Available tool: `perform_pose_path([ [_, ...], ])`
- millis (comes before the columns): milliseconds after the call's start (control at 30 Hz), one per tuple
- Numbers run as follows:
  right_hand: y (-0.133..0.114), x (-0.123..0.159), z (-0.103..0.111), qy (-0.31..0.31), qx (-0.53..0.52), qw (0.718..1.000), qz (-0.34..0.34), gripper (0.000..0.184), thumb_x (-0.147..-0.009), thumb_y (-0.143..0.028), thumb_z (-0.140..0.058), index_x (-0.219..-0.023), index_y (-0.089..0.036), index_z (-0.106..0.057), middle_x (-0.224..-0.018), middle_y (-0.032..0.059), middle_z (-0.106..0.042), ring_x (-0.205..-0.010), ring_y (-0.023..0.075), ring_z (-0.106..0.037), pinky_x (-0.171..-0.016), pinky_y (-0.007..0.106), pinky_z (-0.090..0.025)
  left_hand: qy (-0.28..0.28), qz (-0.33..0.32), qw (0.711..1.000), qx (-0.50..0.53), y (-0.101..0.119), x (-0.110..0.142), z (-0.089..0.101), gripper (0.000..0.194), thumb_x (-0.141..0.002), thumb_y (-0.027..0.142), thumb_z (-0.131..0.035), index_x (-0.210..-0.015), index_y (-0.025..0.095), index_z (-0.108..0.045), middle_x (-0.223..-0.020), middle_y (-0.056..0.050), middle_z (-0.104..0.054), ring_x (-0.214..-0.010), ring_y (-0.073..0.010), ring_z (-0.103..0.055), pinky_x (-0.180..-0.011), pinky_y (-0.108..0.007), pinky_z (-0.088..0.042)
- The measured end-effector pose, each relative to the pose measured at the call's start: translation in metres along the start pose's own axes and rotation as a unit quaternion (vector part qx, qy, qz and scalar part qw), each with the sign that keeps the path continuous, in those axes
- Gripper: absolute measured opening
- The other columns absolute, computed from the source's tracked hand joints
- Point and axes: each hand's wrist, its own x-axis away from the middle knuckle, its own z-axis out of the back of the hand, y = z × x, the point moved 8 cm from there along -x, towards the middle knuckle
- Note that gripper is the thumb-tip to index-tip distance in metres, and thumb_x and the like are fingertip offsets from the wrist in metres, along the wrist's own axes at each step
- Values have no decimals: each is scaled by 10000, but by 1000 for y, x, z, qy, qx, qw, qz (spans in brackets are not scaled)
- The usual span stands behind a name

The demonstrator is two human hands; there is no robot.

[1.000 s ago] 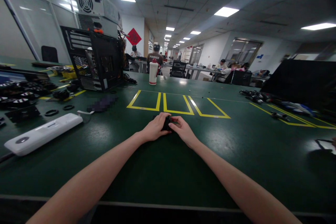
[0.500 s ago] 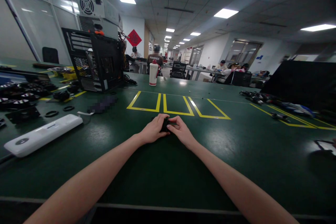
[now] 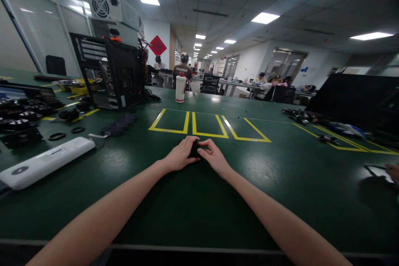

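Observation:
Between my hands, low over the green table, is a small black object; its kind is hard to make out, as my fingers cover much of it. My left hand is closed around its left side, fingers over the top and thumb below. On the other side, my right hand is closed in a pinch, thumb and fingertips against the object's right edge. Just beyond both hands, yellow tape outlines mark the tabletop.
A white power strip, black rings and an open computer case are at left. A white bottle stands farther back. Cables and a black screen lie right, near another person's hand by a phone-like device.
The view has shifted slightly. My right fingertips sit closer against the black object, and its thin part between them no longer shows. More of the other person's hand appears at the right edge.

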Motion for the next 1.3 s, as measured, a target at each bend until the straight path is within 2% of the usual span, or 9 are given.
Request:
perform_pose_path([
  [67, -1, -1, 1, 4, 5, 1000, -3, 209, -724, -306, -560, -893, -215, -477, -982, 11, -526, -808, 137, -579, -746, 318, -474, -1, -2, 1000, -2, 1, 0, 0, 573, -702, 301, -604, -1179, 239, -293, -1173, -81, -409, -1064, -257, -453, -858, -455, -420],
  [233, 2, -2, 1, 9, 15, 1000, -23, 302, -720, -283, -562, -997, -198, -475, -1064, 51, -513, -920, 164, -557, -812, 338, -450, 0, -7, 1000, -1, 1, 0, 1, 563, -703, 293, -605, -1172, 234, -299, -1161, -83, -414, -1052, -251, -458, -851, -444, -424],
  [367, 2, -1, -3, -9, -11, 1000, -8, 294, -694, -273, -593, -951, -209, -466, -1017, 25, -528, -976, 170, -538, -835, 334, -444, 2, -15, 1000, 0, 2, 0, 0, 571, -699, 278, -606, -1174, 238, -291, -1156, -80, -415, -1047, -247, -458, -863, -442, -413],
  [567, 2, -2, 1, 9, 1, 1000, 4, 189, -726, -309, -557, -872, -218, -477, -961, 8, -523, -854, 138, -564, -817, 338, -454, 1, -9, 1000, -3, -3, 0, -2, 584, -693, 289, -610, -1178, 236, -288, -1172, -82, -403, -1057, -251, -450, -863, -443, -415],
  [700, 2, -4, 4, 22, 14, 1000, -1, 256, -708, -276, -580, -938, -209, -490, -1014, 35, -527, -971, 160, -523, -873, 347, -419, -1, -10, 1000, -9, -3, 0, -2, 585, -700, 294, -606, -1182, 223, -284, -1172, -86, -406, -1056, -250, -451, -865, -435, -420],
  [867, 2, -2, -2, -16, -6, 1000, -7, 305, -717, -237, -567, -1007, -209, -477, -1087, 42, -505, -1021, 170, -515, -891, 349, -411, 1, -5, 1000, -3, -1, 1, 0, 566, -708, 297, -598, -1179, 233, -292, -1166, -85, -411, -1039, -250, -467, -839, -436, -435],
  [967, 2, 1, -4, -25, -19, 999, 0, 278, -710, -225, -579, -963, -224, -464, -1069, 25, -497, -999, 168, -533, -859, 339, -435, 1, -7, 1000, -3, -1, 1, 0, 554, -709, 295, -596, -1173, 230, -299, -1166, -87, -410, -1040, -251, -468, -841, -434, -432],
  [1133, 1, -1, -1, -1, 10, 1000, 16, 168, -746, -267, -538, -890, -213, -471, -988, 19, -504, -900, 146, -557, -811, 324, -456, 1, -6, 1000, -10, -3, 0, -2, 574, -702, 298, -603, -1178, 232, -289, -1175, -87, -401, -1059, -258, -455, -846, -437, -429],
  [1300, 3, -5, 3, 15, 23, 1000, 5, 292, -711, -249, -577, -979, -197, -472, -1010, 36, -506, -983, 162, -520, -880, 338, -414, 4, -10, 1000, -13, -4, -1, -4, 578, -698, 298, -608, -1174, 222, -289, -1156, -87, -409, -1048, -253, -458, -858, -435, -420],
])
